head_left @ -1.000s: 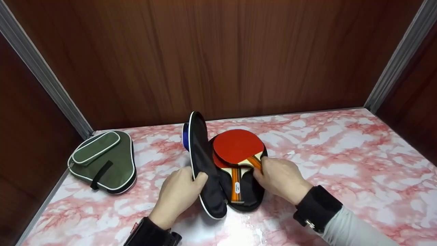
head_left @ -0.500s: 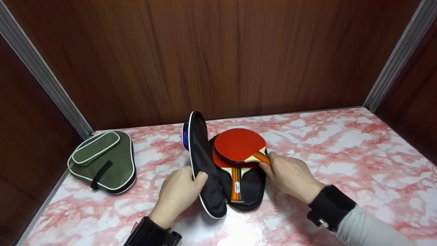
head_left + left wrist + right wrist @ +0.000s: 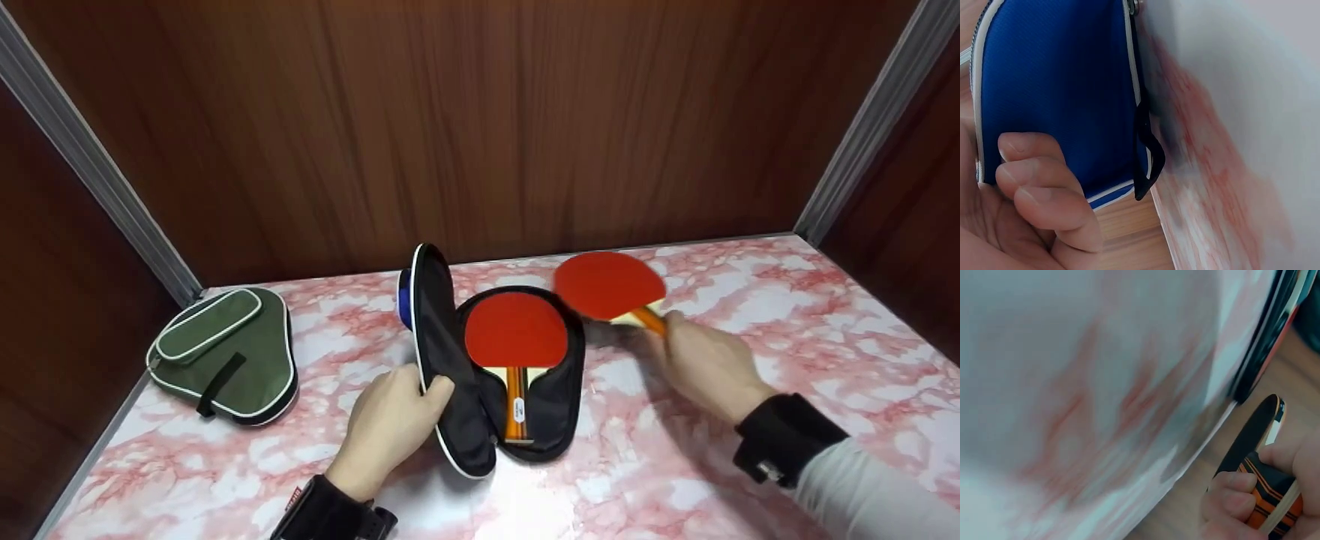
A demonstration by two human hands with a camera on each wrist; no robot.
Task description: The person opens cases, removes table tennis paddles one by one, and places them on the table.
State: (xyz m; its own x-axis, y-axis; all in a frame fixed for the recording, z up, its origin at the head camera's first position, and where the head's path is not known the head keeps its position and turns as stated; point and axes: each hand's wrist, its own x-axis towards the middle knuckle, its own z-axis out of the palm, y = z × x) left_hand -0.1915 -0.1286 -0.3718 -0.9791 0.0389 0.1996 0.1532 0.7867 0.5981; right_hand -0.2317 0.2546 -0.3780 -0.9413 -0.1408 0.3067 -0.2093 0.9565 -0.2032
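Note:
My left hand (image 3: pixel 400 424) grips the edge of the raised lid of a paddle case (image 3: pixel 450 375), black inside with white piping. In the left wrist view the lid's outside (image 3: pixel 1067 84) is blue, my curled fingers in front of it. One table tennis paddle (image 3: pixel 516 330), red with an orange-striped handle, lies in the case's black base (image 3: pixel 559 405). To the right of the case, above the table, my right hand (image 3: pixel 712 367) holds a second red paddle (image 3: pixel 609 285) by its handle. The right wrist view shows fingers curled round that striped handle (image 3: pixel 1272 495) and the paddle's dark side.
At the left of the table lies a green paddle case (image 3: pixel 225 352) with a pocket and a black strap. The table (image 3: pixel 750 300) has a pink and white marbled top. Brown wood-look panels (image 3: pixel 480 127) with grey metal corner posts stand around it.
My right hand has lifted the upper paddle off the lower one and carried it right, away from the case. The lower paddle is now fully uncovered. My left hand stays on the lid.

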